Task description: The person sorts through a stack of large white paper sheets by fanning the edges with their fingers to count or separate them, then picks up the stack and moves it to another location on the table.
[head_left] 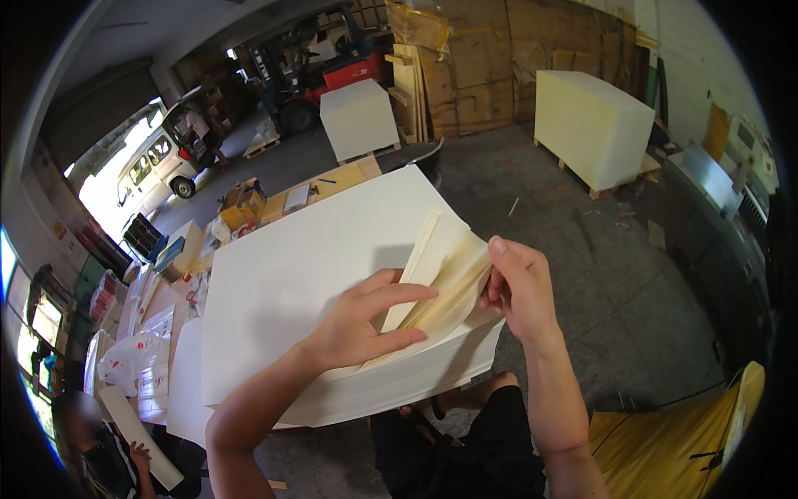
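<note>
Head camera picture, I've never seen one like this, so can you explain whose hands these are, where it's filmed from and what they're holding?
These are a person's own bare hands; no machine is doing the handling. The picture comes from a wide-angle camera worn on that person's head, looking down, so straight edges bend near the rim. In front lies a big stack of white sheets. The right hand pinches the edge of some bent-up sheets at the stack's right side. The left hand, spread open, rests against those same sheets. To the left, a cluttered table has a plastic bag on it.
</note>
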Demonstrator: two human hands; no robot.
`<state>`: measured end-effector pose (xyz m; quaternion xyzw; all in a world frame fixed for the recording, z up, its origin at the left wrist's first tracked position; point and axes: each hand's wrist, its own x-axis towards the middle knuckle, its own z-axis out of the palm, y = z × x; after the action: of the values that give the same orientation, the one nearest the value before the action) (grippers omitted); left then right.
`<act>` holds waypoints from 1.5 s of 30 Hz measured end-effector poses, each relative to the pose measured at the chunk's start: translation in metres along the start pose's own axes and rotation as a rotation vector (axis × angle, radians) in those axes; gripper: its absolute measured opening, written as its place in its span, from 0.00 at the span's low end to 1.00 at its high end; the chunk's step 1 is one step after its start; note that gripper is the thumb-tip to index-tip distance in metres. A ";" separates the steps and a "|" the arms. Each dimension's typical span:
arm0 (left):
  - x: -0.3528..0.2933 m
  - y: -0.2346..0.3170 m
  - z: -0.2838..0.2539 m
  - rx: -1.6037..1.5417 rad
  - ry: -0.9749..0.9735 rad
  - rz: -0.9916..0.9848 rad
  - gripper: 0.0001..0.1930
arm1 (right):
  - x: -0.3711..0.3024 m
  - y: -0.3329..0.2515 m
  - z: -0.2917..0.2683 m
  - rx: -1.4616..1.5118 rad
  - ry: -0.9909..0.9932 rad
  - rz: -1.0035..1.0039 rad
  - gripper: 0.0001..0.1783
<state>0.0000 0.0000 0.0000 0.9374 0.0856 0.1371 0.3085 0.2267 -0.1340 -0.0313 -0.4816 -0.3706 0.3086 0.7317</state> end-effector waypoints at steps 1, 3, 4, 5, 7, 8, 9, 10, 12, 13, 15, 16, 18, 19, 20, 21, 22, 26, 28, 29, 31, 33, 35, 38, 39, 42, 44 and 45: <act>0.001 -0.002 0.006 0.005 0.095 0.053 0.29 | 0.001 0.005 0.000 -0.127 0.021 -0.067 0.27; 0.002 -0.002 0.006 0.021 0.176 0.139 0.26 | 0.002 0.005 0.004 -0.132 0.044 -0.065 0.26; 0.005 -0.001 0.002 0.031 0.161 0.172 0.24 | 0.001 0.001 0.007 -0.009 0.044 0.004 0.26; 0.006 0.000 -0.002 0.040 0.146 0.204 0.23 | 0.002 -0.002 0.009 0.115 0.044 0.073 0.26; 0.002 -0.001 -0.004 0.033 0.073 0.139 0.22 | 0.002 -0.003 0.007 0.174 0.024 0.118 0.25; 0.000 -0.001 -0.004 0.029 0.036 0.108 0.22 | 0.001 -0.004 0.009 0.195 0.034 0.124 0.25; 0.001 0.001 -0.004 0.031 0.036 0.092 0.22 | 0.001 -0.005 0.010 0.218 0.043 0.125 0.25; 0.001 0.006 -0.003 0.033 0.035 0.076 0.23 | 0.001 -0.005 0.009 0.209 0.033 0.125 0.25; 0.000 0.007 -0.002 0.027 0.043 0.065 0.24 | 0.001 -0.003 0.007 0.193 0.010 0.125 0.25; 0.000 0.003 -0.001 0.019 0.051 0.069 0.25 | 0.000 -0.002 0.007 0.183 0.003 0.119 0.25; -0.001 0.000 -0.002 0.000 0.059 0.061 0.26 | -0.002 -0.001 0.005 0.162 -0.008 0.109 0.24; -0.001 -0.001 -0.003 -0.012 0.060 0.049 0.26 | -0.005 0.000 0.003 0.100 0.078 0.035 0.24; 0.000 0.001 -0.005 -0.035 0.056 0.017 0.27 | -0.016 0.010 0.000 -0.022 0.249 -0.114 0.24; 0.002 0.003 -0.005 -0.053 0.053 0.001 0.27 | -0.024 0.021 -0.002 -0.226 0.435 -0.297 0.21; 0.004 0.004 -0.005 -0.071 0.049 -0.013 0.27 | -0.035 0.026 -0.006 -0.408 0.424 -0.473 0.16; 0.003 0.004 -0.005 -0.065 0.053 -0.008 0.27 | -0.041 0.027 -0.006 -0.585 0.403 -0.644 0.13; 0.001 0.003 -0.005 -0.060 0.056 -0.003 0.27 | -0.041 0.025 -0.005 -0.680 0.222 -0.730 0.11; 0.001 0.001 0.004 0.184 0.109 0.193 0.29 | -0.049 0.019 0.005 -0.912 -0.226 -0.782 0.15; 0.004 0.009 0.011 0.343 0.109 0.305 0.31 | -0.050 0.019 0.002 -0.923 -0.297 -0.715 0.17; 0.005 0.012 0.014 0.423 0.109 0.359 0.32 | -0.050 0.020 0.001 -0.924 -0.285 -0.720 0.17; 0.005 0.012 0.016 0.422 0.123 0.318 0.32 | -0.051 0.024 0.000 -0.916 -0.256 -0.735 0.17; 0.006 0.010 0.018 0.378 0.145 0.270 0.31 | -0.050 0.024 0.001 -0.899 -0.247 -0.729 0.16; 0.008 0.003 0.020 0.387 0.161 0.299 0.29 | -0.050 0.023 0.002 -0.885 -0.242 -0.701 0.16; 0.014 -0.004 0.020 0.416 0.181 0.301 0.27 | -0.050 0.023 0.004 -0.872 -0.237 -0.661 0.16; 0.016 -0.005 0.020 0.427 0.186 0.298 0.26 | -0.050 0.022 0.005 -0.868 -0.225 -0.668 0.16; 0.015 -0.010 0.019 0.441 0.187 0.296 0.26 | -0.049 0.018 0.004 -0.848 -0.238 -0.654 0.13; 0.015 -0.012 0.019 0.448 0.224 0.326 0.27 | -0.051 0.019 -0.005 -0.831 -0.132 -0.595 0.12; 0.016 -0.011 0.020 0.449 0.243 0.347 0.27 | -0.055 0.024 -0.015 -0.823 -0.010 -0.546 0.11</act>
<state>0.0202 0.0020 -0.0188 0.9595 -0.0113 0.2764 0.0532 0.2082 -0.1772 -0.0706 -0.6146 -0.5779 -0.0642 0.5331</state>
